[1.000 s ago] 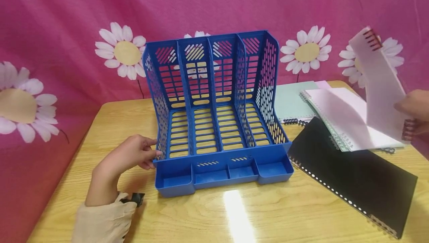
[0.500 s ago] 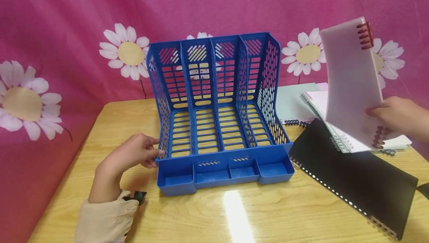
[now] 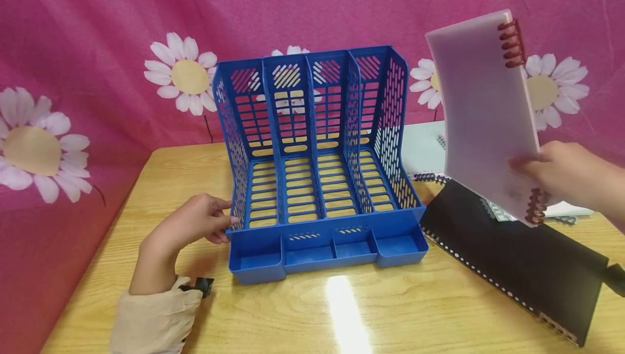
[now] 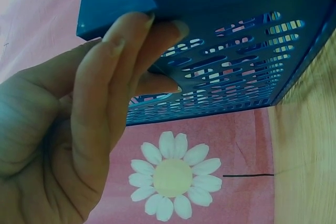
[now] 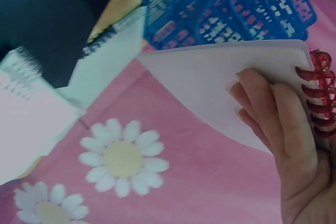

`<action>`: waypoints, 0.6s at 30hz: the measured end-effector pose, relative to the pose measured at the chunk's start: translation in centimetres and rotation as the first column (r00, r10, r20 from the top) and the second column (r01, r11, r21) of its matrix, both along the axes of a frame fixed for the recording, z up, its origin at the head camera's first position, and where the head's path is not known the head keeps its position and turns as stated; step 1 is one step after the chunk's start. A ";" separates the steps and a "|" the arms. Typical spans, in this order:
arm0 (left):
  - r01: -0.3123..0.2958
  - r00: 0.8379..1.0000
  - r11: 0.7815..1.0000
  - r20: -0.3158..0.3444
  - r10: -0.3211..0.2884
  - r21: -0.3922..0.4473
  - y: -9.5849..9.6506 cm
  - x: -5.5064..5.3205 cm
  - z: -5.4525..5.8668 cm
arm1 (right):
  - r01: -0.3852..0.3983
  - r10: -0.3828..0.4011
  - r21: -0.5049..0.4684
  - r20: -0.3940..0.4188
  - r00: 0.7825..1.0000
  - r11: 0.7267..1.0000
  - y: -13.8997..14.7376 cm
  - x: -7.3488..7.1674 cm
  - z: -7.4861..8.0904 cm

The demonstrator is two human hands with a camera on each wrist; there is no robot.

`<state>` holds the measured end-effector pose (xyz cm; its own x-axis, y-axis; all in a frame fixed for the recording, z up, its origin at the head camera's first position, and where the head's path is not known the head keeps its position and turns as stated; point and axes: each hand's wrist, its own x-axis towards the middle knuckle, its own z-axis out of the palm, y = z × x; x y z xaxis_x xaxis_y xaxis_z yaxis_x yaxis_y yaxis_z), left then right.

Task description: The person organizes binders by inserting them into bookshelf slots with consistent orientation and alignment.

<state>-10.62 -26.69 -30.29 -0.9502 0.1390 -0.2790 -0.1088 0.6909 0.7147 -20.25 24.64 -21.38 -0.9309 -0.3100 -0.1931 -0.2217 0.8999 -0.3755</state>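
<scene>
A blue plastic magazine file rack (image 3: 322, 218) with upright dividers stands on the table. At its left side wall, my left hand (image 3: 197, 224) pinches the low front edge, thumb over the rim and fingers outside; the left wrist view shows the fingertips (image 4: 178, 29) against the perforated wall. My right hand (image 3: 561, 172) grips a pale pink spiral notebook (image 3: 480, 104) by its ring-bound edge and holds it raised right of the rack. Red rings (image 5: 320, 95) bind that notebook, and its cover bends slightly. In the right wrist view the fingers (image 5: 262, 108) lie across one cover.
A black spiral notebook (image 3: 517, 256) lies on the table right of the rack. Behind it are a pale green notebook (image 3: 425, 145) and a white-covered one (image 5: 37, 119), partly hidden by the raised notebook. A pink flowered cloth (image 3: 303, 7) hangs behind the wooden table (image 3: 273, 316).
My right hand has carried the pink notebook left and up toward the rack, turning it more upright. My left hand stays at the rack's side wall.
</scene>
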 end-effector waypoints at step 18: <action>0.002 1.000 1.000 -0.005 -0.002 -0.006 0.0 0.0 0.3 | -0.128 0.127 -0.018 -0.074 0.989 0.992 -4.6 3.1 1.0</action>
<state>-10.66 -26.68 -30.01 -0.9513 0.1395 -0.2748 -0.1036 0.6951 0.7114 -17.13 20.00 -20.39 -0.8948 -0.4304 -0.1185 -0.3613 0.8541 -0.3741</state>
